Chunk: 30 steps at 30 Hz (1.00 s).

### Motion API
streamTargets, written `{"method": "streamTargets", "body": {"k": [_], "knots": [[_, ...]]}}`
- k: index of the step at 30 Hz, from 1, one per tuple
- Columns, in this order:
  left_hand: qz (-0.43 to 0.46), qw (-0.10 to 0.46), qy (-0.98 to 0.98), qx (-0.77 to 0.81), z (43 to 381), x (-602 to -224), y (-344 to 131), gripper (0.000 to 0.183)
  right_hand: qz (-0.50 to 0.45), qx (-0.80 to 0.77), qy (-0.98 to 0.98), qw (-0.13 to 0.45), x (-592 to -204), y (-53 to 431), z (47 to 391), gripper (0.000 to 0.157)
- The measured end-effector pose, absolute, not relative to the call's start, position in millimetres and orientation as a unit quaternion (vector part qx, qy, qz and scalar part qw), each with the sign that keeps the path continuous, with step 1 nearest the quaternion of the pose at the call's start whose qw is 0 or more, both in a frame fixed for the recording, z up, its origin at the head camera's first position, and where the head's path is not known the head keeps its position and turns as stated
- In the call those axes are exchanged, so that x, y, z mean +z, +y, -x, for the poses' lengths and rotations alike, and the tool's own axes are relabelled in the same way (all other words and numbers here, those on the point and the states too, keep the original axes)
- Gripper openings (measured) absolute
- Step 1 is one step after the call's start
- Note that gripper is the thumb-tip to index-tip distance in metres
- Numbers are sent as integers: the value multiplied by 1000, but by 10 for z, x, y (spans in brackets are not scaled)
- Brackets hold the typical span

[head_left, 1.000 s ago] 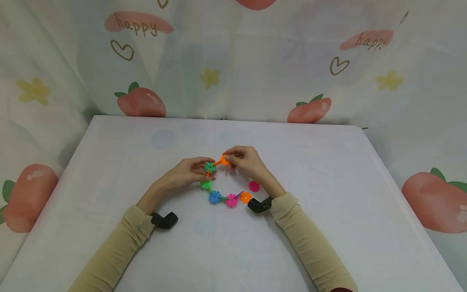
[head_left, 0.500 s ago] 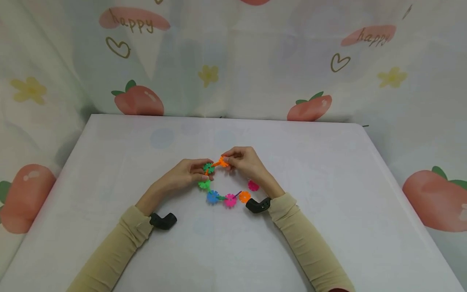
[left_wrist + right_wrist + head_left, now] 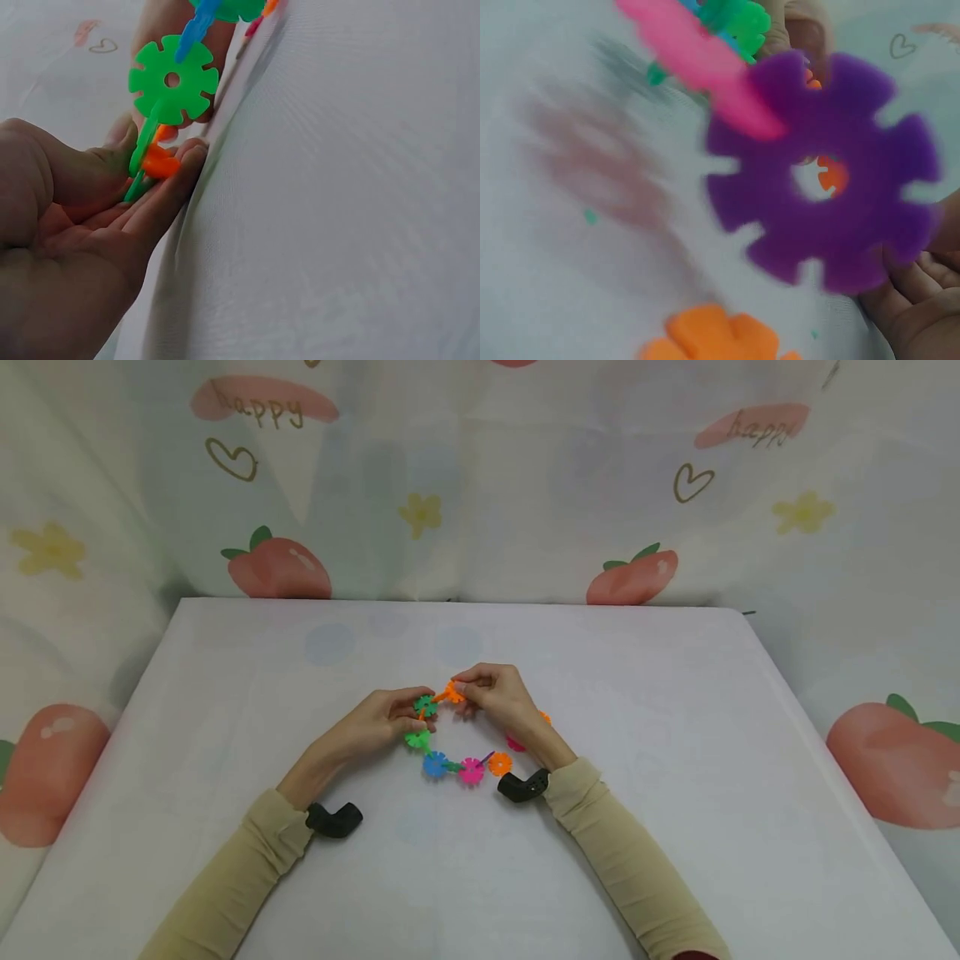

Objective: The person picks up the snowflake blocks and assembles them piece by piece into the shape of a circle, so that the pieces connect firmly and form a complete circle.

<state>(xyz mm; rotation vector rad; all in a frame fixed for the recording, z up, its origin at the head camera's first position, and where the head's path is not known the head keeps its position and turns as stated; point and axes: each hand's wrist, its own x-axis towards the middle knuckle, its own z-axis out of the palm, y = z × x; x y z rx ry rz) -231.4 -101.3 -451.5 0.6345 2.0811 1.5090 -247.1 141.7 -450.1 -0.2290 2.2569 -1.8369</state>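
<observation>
Slotted plastic snowflake discs are joined into a curved chain. My left hand (image 3: 367, 722) grips its upper left part, fingers and thumb around a green disc (image 3: 426, 706) with an orange piece joined to it. My right hand (image 3: 495, 695) pinches an orange disc (image 3: 453, 692) at the chain's far end. Down the chain follow a light green disc (image 3: 417, 739), a blue disc (image 3: 435, 765), a pink disc (image 3: 471, 771), a purple disc (image 3: 870, 150) and another orange disc (image 3: 500, 764). My right wrist partly hides a deep pink disc (image 3: 515, 744).
The chain lies over a white-covered table (image 3: 360, 893). Behind it hangs a printed curtain (image 3: 525, 510). Black wrist cameras stick out from the left cuff (image 3: 335, 821) and the right cuff (image 3: 522, 786). An orange piece (image 3: 545, 717) peeks out beyond my right wrist.
Both hands and the chain have drifted slightly left in the head view. My right wrist now covers more of the deep pink disc, and an orange piece shows beyond it. Both grips stay the same.
</observation>
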Motion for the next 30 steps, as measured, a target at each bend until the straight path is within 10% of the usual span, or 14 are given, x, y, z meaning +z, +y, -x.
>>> {"method": "streamTargets", "body": {"k": [30], "knots": [[-210, 307, 724, 581, 2326, -4432, -1056, 54, 166, -439, 875, 119, -4183, 1718, 2505, 26]]}}
